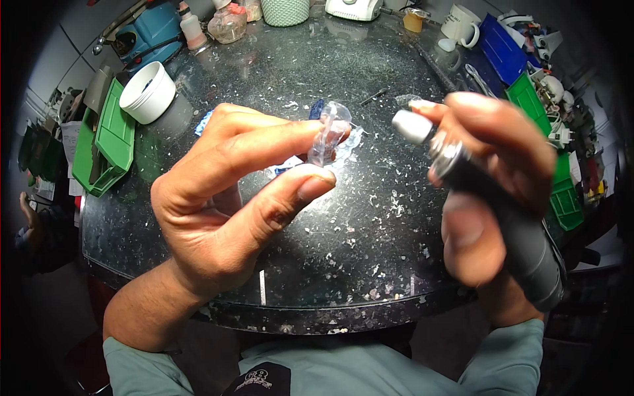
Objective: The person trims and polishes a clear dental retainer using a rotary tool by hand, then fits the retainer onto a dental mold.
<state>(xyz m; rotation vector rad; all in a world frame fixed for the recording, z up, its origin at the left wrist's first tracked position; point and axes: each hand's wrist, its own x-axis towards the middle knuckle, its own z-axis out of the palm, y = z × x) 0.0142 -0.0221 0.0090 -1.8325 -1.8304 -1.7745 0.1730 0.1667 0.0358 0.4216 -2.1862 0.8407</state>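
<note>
Between the thumb and fingers of my left hand (224, 191) is a small clear plastic piece, curved like a dental aligner (327, 135), held up over the middle of the bench. My right hand (489, 171) is wrapped round a dark rotary handpiece (502, 211), partly blurred. A rounded whitish tip (413, 127) sits at its front end, pointing at the clear piece but apart from it. Close to my right fingertips shows a clear scrap (409, 99); whether they hold it I cannot tell. Behind my left fingers lie blue and clear pieces (350, 145), partly hidden.
White shavings litter the dark benchtop (317, 251). At left are a green bin (115, 142) and a white tub (148, 92). Bottles (191, 26) and a blue machine (152, 36) stand behind. A mug (460, 26), a blue bin (500, 49) and green bins (528, 102) line the right.
</note>
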